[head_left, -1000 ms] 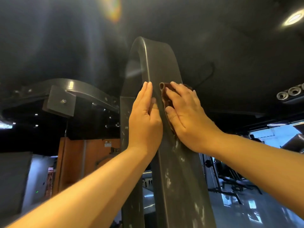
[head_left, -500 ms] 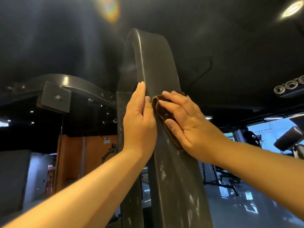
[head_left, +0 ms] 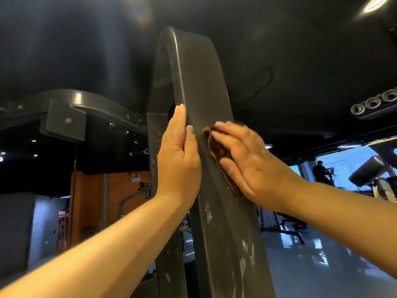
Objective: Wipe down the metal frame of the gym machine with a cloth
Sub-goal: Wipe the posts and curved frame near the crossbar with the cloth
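Note:
A tall dark grey metal frame post [head_left: 199, 87] of the gym machine rises in the middle and curves over at the top. White scuff marks show on its lower part. My right hand [head_left: 247, 160] presses a brown cloth [head_left: 217, 147] flat against the post's front face, fingers straight and blurred by motion. Most of the cloth is hidden under the palm. My left hand [head_left: 178, 160] lies flat with straight fingers along the post's left edge, just beside the cloth.
A curved grey arm with a bolted plate [head_left: 64, 121] branches off to the left. Weight plates [head_left: 373, 103] hang at the upper right. A padded machine [head_left: 367, 171] and a person [head_left: 320, 173] stand at the far right. An orange wall panel [head_left: 90, 203] is behind.
My right hand has slid the cloth down the post. My left hand stays flat along the left edge.

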`<state>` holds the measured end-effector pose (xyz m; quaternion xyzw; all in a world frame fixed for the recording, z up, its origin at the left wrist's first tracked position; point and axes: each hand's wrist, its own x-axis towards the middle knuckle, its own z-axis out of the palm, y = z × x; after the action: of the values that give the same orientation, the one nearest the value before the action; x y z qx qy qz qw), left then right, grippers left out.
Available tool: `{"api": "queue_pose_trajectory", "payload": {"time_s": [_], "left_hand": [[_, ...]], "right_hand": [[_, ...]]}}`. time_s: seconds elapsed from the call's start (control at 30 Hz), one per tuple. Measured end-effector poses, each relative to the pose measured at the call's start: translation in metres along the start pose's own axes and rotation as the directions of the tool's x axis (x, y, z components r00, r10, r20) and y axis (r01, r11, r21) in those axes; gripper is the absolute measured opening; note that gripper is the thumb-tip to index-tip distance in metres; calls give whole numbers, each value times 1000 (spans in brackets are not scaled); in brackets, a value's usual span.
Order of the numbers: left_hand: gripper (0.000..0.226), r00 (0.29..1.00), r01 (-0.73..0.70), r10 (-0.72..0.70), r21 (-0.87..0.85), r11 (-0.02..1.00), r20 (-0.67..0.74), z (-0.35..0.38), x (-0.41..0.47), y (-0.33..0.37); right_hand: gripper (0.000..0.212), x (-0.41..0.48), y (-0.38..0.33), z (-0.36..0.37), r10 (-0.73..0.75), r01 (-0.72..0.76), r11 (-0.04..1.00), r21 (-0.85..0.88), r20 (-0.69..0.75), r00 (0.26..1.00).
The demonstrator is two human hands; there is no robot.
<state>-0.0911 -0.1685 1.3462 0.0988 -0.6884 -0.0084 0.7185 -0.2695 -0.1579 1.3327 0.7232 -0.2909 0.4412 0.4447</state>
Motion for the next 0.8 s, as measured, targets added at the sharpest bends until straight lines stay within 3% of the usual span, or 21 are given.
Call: {"api": "queue_pose_trajectory", "payload": {"time_s": [0.1, 0.17, 0.33, 0.43, 0.5, 0.67, 0.8], "left_hand": [[49, 1000, 7, -7, -10, 1000, -6, 1, 0, -2], [49, 1000, 12, -12, -19, 1000, -5, 2, 1, -3], [50, 1000, 6, -7, -73, 997, -20, 2, -1, -8], [48, 999, 13, -14, -42, 999, -29, 3, -1, -8], [48, 999, 13, -14, -36, 999, -31, 3, -2, -7], [49, 1000, 15, -15, -16, 1000, -21, 2, -3, -5], [49, 1000, 16, -17, -19, 1000, -22, 2, -2, -6]], "right_hand": [[57, 21, -12, 5, 226, -219, 966, 136, -41, 973], [57, 19, -22, 10, 260, -251, 953, 168, -39, 965], [55, -32, -34, 18, -20, 20, 1000, 9, -14, 1000], [49, -46, -21, 13, -216, 218, 975, -44, 48, 975], [48, -40, -11, 8, -234, 236, 971, -32, 50, 971], [48, -1, -9, 7, 29, -21, 996, 90, -88, 996], [47, 10, -30, 19, 251, -215, 954, 210, -165, 954]]}}
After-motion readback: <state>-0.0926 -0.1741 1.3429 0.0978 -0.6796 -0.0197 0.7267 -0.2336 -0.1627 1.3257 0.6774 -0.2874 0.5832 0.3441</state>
